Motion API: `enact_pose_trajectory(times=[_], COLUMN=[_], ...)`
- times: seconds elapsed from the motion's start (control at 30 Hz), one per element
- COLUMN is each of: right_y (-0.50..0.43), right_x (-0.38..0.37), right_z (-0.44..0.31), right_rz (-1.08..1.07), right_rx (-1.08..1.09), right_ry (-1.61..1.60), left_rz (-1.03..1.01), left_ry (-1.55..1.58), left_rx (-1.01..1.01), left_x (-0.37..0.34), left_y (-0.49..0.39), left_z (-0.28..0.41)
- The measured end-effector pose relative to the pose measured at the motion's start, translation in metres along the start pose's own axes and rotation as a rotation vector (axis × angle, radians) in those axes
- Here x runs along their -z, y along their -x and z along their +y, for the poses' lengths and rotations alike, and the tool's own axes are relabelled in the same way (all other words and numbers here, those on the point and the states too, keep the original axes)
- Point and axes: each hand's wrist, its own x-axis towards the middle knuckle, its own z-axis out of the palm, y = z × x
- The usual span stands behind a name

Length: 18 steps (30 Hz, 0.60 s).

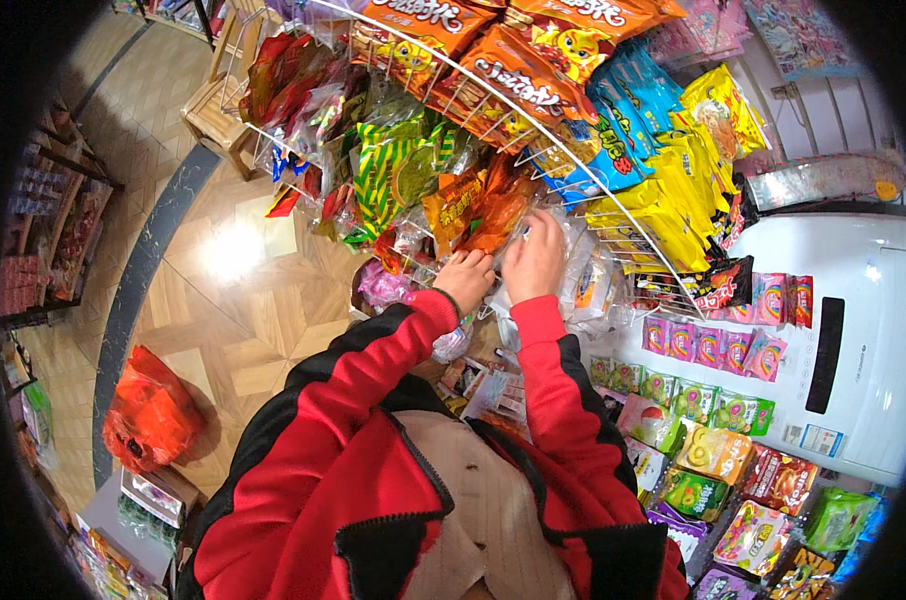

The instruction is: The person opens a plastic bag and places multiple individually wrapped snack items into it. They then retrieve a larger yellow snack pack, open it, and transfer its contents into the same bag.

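Observation:
Both of my hands reach into the lower basket of a white wire rack. My left hand has its fingers curled at the bottom edge of an orange snack packet; whether it grips the packet is unclear. My right hand is just to the right, fingers bent among clear plastic wrapping, its fingertips partly hidden. A green-and-yellow striped packet leans left of the orange one. Clear bags with white contents lie right of my right hand.
Orange bags, blue bags and yellow bags fill the upper basket. Small sweet packets line a white appliance at right. A red plastic bag rests on the floor at left, and a wooden stool stands behind it.

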Motion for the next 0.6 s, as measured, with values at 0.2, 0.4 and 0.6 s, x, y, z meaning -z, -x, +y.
enact_pose_trajectory(times=[0.2,0.4,0.6], right_y=[-0.039,-0.038,-0.014], right_x=[-0.019,-0.027,-0.018], right_z=[-0.07,-0.048,-0.012], right_rz=[-0.123,-0.284,-0.154], right_rx=[0.253,0.128,0.024], right_ry=[-0.257,0.221,0.134], left_rz=[0.284,-0.045,0.336], left_ry=[0.179,0.07,0.487], left_rx=[0.071,-0.057,0.01], left_x=[-0.031,0.006,0.047], left_y=[-0.002,0.027,0.057], left_z=[-0.005,-0.009,-0.035])
